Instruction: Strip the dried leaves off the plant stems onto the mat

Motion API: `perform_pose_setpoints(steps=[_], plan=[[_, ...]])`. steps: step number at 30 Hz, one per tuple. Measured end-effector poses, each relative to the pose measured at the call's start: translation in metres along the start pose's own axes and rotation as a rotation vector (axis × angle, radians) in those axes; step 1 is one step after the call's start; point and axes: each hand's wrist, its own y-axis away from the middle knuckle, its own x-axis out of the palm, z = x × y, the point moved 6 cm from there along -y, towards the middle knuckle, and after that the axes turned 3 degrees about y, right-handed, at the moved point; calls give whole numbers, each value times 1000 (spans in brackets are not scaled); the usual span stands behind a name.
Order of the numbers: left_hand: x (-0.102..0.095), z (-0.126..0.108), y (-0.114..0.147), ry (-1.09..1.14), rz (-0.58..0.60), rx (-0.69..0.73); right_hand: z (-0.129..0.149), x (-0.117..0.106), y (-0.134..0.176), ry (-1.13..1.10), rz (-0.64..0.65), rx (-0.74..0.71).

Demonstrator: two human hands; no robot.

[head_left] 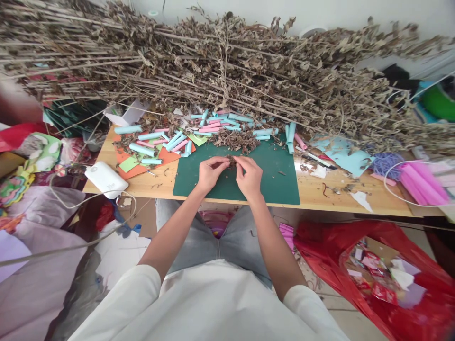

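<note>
Both hands meet over a green cutting mat (pixel 273 184) at the table's front edge. My left hand (pixel 212 173) pinches dried leaves (pixel 232 163) between thumb and fingertips. From the other side, my right hand (pixel 249 175) pinches the same small clump, its fingers curled. Just beyond the hands lies a loose pile of crumbled dried leaves (pixel 236 140) on the mat. Rolled paper tubes in blue (pixel 265 131) and pink (pixel 209 128) are heaped behind and to the left of that pile.
A big bundle of dried leafy stalks (pixel 227 61) spans the table's back. On the left are orange paper (pixel 165 161) and a white power bank (pixel 106 180) with a cable. To the right lie blue paper (pixel 346 154), a pen (pixel 322 160) and a red rubbish bag (pixel 330 246) below.
</note>
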Motion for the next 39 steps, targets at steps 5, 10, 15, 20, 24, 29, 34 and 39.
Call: perform_pose_setpoints(steps=[5,10,15,20,24,29,34,39], plan=[[3,-9,1,-10,56,71,0,1,-1,-99,37,71],[1,-3,0,2,57,45,-3,5,-2,-173,59,96],[4,6,0,75,85,-36,2,4,-4,-238,74,104],[4,1,0,92,82,-27,4,1,-6,-188,77,127],[4,2,1,71,92,-39,-1,3,-4,-201,75,169],[4,2,1,39,84,-38,-5,3,-2,-211,42,239],[4,0,2,5,74,-38,-5,3,-4,-203,70,242],[6,0,3,-53,84,-26,-4,0,-3,-203,40,262]])
